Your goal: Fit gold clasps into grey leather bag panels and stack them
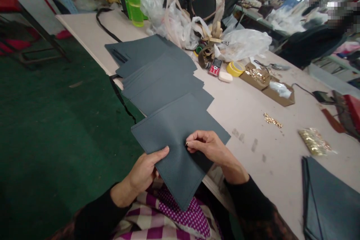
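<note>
A dark blue-grey leather panel with a stitched edge lies partly on the table and hangs over its front edge above my lap. My left hand grips the panel's left side, thumb on top and fingers underneath. Over the middle of the panel, my right hand pinches a small gold metal piece between thumb and fingertips, at the leather surface. Beyond it, several similar panels lie fanned out in an overlapping row.
Gold fittings lie loose on the table, near a bag of gold pieces. Farther back are cardboard boxes, yellow tape, a red phone and a green bottle. More panels are stacked at right. A person sits beyond.
</note>
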`<state>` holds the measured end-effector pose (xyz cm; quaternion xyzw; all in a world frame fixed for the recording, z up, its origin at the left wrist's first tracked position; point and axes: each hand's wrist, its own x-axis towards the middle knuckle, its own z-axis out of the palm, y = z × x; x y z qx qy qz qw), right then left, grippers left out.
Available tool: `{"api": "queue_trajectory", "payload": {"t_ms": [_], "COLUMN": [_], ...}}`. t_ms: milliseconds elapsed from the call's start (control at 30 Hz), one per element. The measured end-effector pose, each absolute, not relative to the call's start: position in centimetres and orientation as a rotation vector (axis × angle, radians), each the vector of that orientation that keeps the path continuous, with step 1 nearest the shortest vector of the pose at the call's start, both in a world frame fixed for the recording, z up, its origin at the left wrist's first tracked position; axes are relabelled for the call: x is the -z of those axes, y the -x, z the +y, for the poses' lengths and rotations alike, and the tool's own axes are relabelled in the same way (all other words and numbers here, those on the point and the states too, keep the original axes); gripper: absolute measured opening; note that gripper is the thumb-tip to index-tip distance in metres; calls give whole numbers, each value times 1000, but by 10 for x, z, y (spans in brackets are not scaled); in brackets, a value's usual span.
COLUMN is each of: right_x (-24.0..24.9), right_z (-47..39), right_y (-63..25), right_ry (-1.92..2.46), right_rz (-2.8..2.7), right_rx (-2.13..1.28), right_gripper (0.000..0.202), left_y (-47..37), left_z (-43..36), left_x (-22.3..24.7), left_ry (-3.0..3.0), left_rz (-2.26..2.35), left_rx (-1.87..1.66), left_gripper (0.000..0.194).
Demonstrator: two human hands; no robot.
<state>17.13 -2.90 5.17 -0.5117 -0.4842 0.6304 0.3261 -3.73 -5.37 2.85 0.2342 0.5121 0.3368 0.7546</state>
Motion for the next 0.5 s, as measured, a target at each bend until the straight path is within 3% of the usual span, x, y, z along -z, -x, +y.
{"api": "queue_trajectory", "payload": {"t_ms": [500], "right_x": [-51], "right_z": [-29], "right_y": [-159], "right_ry": [1370], "right_rz": [-1359], "right_rx": [-1648], "right_gripper": [25], "left_y": [49], "left_z": [-60], "left_x": [-14], "left_ry": [-721], "left_rz": [1155], "left_rx": [-663], "left_gripper": [33]}}
